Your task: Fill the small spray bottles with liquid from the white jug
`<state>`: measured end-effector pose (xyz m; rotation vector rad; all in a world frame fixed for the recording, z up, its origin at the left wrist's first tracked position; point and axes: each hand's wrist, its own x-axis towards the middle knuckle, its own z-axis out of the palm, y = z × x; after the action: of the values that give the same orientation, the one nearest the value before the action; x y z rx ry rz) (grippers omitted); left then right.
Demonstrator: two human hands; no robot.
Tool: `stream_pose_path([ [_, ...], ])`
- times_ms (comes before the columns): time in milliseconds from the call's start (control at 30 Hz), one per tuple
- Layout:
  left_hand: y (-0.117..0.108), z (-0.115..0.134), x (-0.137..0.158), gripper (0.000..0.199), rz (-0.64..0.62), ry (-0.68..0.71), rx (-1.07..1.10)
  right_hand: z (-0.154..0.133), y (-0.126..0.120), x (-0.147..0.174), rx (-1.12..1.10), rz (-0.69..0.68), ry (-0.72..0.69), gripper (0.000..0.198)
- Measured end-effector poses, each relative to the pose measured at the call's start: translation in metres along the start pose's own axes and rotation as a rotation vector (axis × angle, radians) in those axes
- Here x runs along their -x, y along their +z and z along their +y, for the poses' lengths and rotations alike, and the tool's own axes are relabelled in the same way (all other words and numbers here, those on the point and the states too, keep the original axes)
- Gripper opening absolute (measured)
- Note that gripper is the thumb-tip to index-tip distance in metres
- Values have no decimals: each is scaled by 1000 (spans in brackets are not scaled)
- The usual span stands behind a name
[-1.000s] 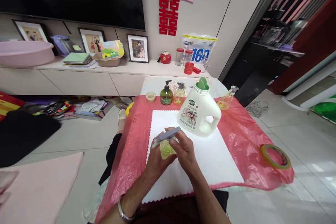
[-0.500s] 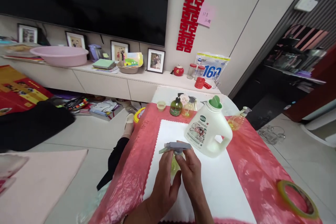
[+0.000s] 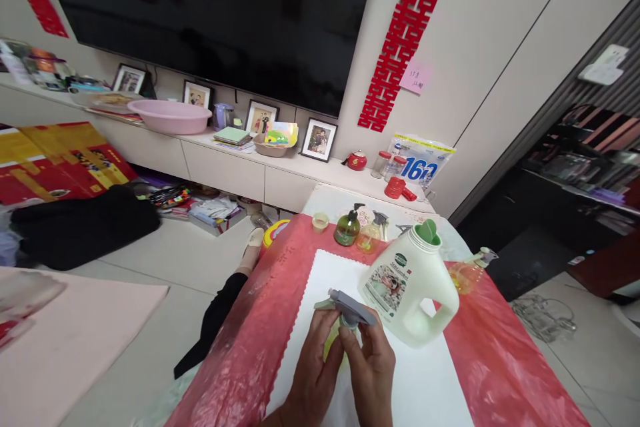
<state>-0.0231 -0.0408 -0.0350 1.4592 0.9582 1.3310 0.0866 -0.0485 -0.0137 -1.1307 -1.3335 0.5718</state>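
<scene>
Between my two hands is a small spray bottle with a grey trigger head and a yellowish clear body, mostly hidden by my fingers. My left hand is wrapped round the body from the left. At the neck, just under the trigger head, the fingers of my right hand close in from the right. Right behind them stands a large pale-green jug with a printed label, a handle and a green piece in its uncapped mouth. A white scalloped mat lies beneath.
Towards the table's far side are a green pump bottle, an amber spray bottle and a small cup. Another spray bottle stands right of the jug. Red plastic covers the table. A person's leg shows at left.
The view has swung left, so the scene sits further right and lower. The spray bottle's head has turned a little in my hands. Both hands keep hold of it.
</scene>
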Motion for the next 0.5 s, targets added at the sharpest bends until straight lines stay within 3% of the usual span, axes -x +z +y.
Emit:
stream_pose_path([
  [200, -1, -21, 8, 48, 49, -59, 9, 1, 0, 4, 113, -18, -113, 26],
  [333, -1, -34, 12, 49, 67, -39, -24, 0, 4, 11, 121, 38, -4, 36],
  [500, -5, -21, 8, 45, 71, 43, -15, -4, 9, 11, 57, 52, -10, 35],
])
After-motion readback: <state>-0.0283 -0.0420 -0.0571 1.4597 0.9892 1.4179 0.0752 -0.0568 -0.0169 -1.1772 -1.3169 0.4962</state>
